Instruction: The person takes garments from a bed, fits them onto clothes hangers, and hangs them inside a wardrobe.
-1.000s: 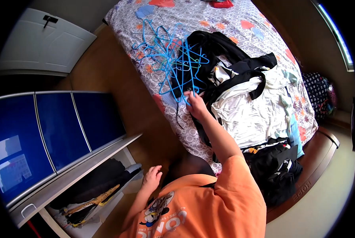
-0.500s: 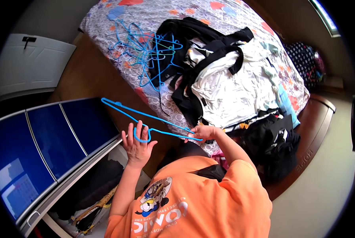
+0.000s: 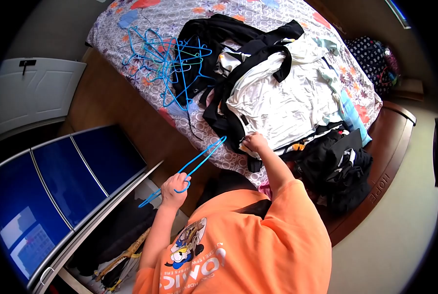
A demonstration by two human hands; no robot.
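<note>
My left hand [image 3: 173,190] is closed around a blue clothes hanger [image 3: 203,156], which points up and to the right toward the bed's edge. My right hand [image 3: 256,142] is closed on the near edge of a white shirt [image 3: 278,110] spread over the bed; the exact fold between the fingers is partly hidden. Dark sleeves of a black garment [image 3: 233,125] lie just left of that hand. Farther left on the bed is a tangle of blue hangers [image 3: 172,63], resting partly on black clothing.
A bed [image 3: 155,95] with a patterned sheet fills the middle, and its brown headboard [image 3: 371,188] stands at right. Dark clothes [image 3: 344,171] are piled near it. At left are a blue-panelled wardrobe [image 3: 57,171] with clothes inside and a white door [image 3: 37,90].
The hanger has passed from my right hand to my left, which has closed on it. My right hand has moved forward to the white shirt and gripped it.
</note>
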